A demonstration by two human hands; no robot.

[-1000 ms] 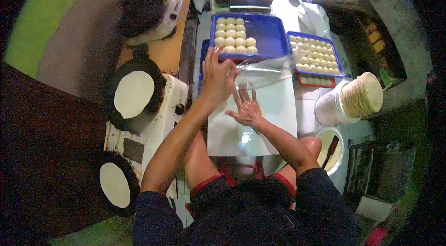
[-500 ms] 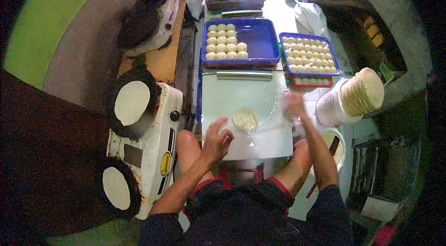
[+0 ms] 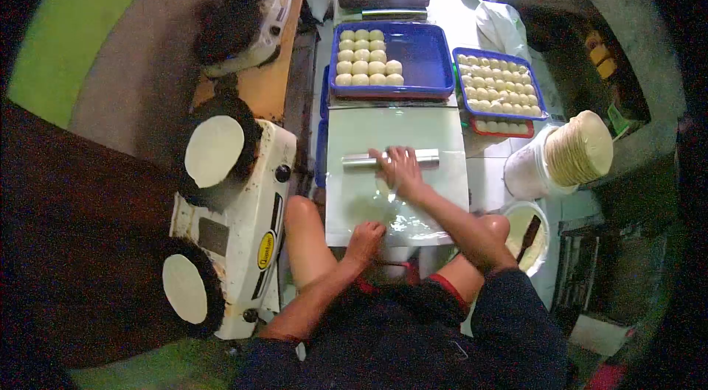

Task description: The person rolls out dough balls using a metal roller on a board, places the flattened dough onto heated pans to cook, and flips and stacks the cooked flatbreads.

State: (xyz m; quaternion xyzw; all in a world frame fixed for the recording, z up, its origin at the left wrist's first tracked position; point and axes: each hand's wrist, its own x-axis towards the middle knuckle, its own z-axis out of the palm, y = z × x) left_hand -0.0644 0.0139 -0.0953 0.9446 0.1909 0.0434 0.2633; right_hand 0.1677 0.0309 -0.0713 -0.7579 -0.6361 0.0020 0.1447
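My right hand lies across a shiny metal rolling pin, fingers curled over it, at the middle of the white board. Clear plastic sheet with bright glints covers the board's near part. Beneath it the dough disc is hard to make out, partly lost in glare and behind my right hand. My left hand is closed at the board's front edge, touching the sheet or just beside it; what its fingers pinch, if anything, is hidden.
Ahead stands a blue tray of dough balls, with a second blue tray to its right. Round flatbreads sit on two black pans on the left stove. At right are stacked flatbreads on a white bucket and a tub.
My right hand has moved from the board's right side onto the rolling pin, which has come nearer from the board's far edge. My left hand has drawn back to the front edge and closed.
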